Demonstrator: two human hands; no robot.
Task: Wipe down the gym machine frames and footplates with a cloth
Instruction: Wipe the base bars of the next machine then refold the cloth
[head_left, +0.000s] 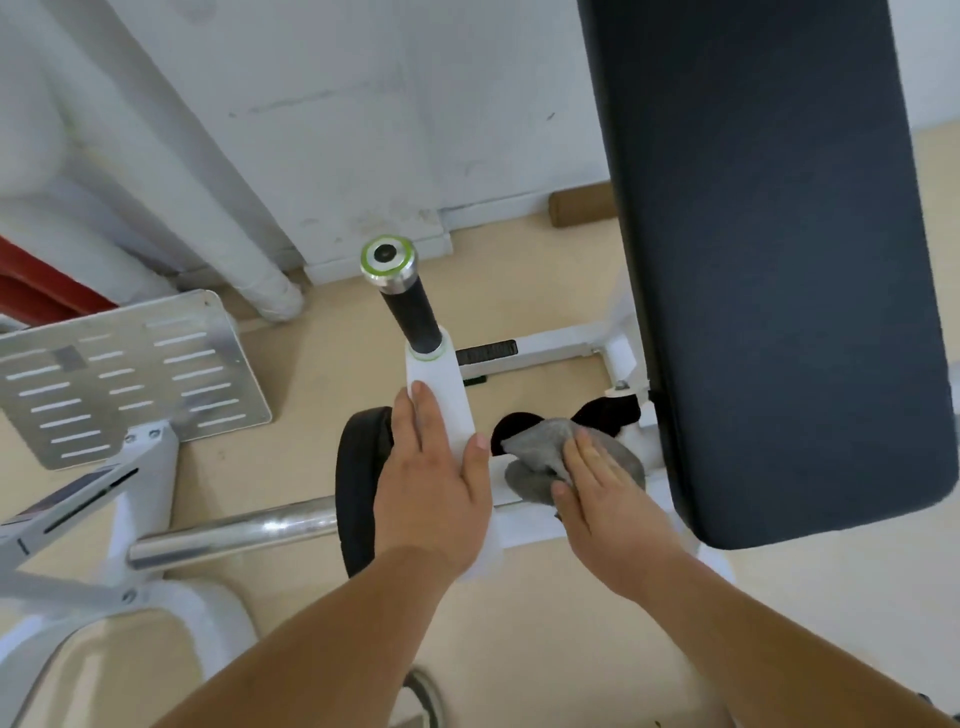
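While our left hand (431, 483) clasps the white frame post (441, 387), our right hand (608, 499) presses the cloth (540, 452) onto the white crossbeam (522, 525) beside it.

From the head view, we see the left grip wrapped on the post, fingers along its left side and thumb on its right. The right grip is spread, with straight fingers lying on the grey cloth. The cloth is bunched and sits just right of the post, between it and the dark pad (779, 260), with a loose corner pointing left toward the post. The post's long axis runs from near us up and away, leaning slightly left. It ends in a black handle (413, 317) whose chrome cap (388, 260) faces us. The slotted metal footplate (130, 379) stands well apart at the left, tilted. Nearer us, a chrome bar (234, 535) lies left to right over the beige floor (322, 374).
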